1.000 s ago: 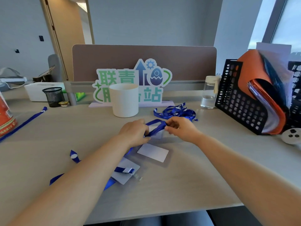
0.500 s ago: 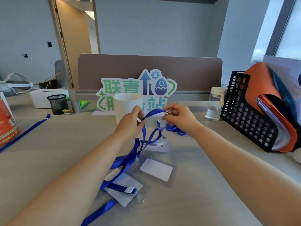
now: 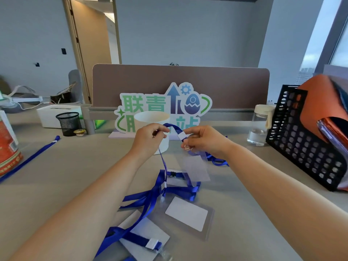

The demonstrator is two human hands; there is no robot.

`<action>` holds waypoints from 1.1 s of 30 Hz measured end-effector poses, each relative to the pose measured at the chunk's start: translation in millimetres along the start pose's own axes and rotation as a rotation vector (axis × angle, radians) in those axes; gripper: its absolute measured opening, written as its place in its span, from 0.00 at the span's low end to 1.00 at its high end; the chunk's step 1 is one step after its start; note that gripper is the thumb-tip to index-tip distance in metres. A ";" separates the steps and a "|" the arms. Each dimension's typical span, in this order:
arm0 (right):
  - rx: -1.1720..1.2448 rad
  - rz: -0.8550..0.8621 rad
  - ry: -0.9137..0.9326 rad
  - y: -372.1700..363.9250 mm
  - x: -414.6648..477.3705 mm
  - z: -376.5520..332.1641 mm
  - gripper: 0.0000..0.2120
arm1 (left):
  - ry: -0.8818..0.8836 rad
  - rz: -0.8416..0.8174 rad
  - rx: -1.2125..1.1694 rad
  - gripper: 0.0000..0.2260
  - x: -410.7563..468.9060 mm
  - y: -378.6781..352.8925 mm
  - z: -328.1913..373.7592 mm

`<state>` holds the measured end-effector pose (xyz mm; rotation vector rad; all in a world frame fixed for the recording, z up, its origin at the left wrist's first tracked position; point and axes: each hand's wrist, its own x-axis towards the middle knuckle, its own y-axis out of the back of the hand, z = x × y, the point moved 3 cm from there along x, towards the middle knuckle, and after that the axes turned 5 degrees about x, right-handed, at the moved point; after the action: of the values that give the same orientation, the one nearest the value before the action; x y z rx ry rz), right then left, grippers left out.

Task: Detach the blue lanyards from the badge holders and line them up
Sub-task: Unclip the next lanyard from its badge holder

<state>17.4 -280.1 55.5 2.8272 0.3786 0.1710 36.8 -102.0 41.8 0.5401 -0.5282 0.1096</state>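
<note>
Above the desk my left hand (image 3: pixel 149 139) pinches a blue lanyard (image 3: pixel 174 127). My right hand (image 3: pixel 204 141) pinches that lanyard's white end and metal clip. A clear badge holder (image 3: pixel 195 169) dangles below my right hand. The strap drops from my left hand into a tangle of blue lanyards (image 3: pixel 150 198) on the desk. Two more badge holders lie there, one in the middle (image 3: pixel 186 213) and one nearer me (image 3: pixel 145 234) with a strap across it. One separate blue lanyard (image 3: pixel 30 159) lies stretched out at the far left. More blue strap (image 3: pixel 216 161) is bunched behind my right wrist.
A white cup (image 3: pixel 152 119) and a green-and-blue sign (image 3: pixel 163 104) stand just behind my hands. A black file rack (image 3: pixel 301 140) with orange folders fills the right side, next to a glass jar (image 3: pixel 259 127). A red can (image 3: pixel 7 144) and mesh pen cup (image 3: pixel 68 123) sit left.
Both hands have risen from the desk with the lanyard, and the clear badge holder now hangs in the air under my right hand. The strap trails up from the tangle.
</note>
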 end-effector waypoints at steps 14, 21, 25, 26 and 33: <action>0.074 0.013 0.120 -16.4 11.0 -5.8 0.08 | 0.053 -0.301 -0.220 0.06 -12.2 -11.5 -19.1; -0.080 0.173 0.225 -7.3 9.1 -12.7 0.08 | -0.018 -0.193 -0.302 0.06 -5.6 -6.3 -8.2; -0.191 0.195 0.263 -6.3 9.1 -9.0 0.07 | -0.072 -0.220 -0.257 0.06 -3.5 -5.4 -2.7; -0.207 0.191 0.266 -5.7 9.3 -7.7 0.06 | -0.085 -0.230 -0.244 0.07 -3.2 -4.1 -1.2; -0.069 -0.070 0.161 -7.8 8.2 7.6 0.05 | -0.134 -0.361 -0.116 0.05 -2.0 6.4 11.6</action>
<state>24.5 -272.6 46.6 2.7359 0.4953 0.3916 28.4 -102.5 52.2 0.5239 -0.5554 -0.3011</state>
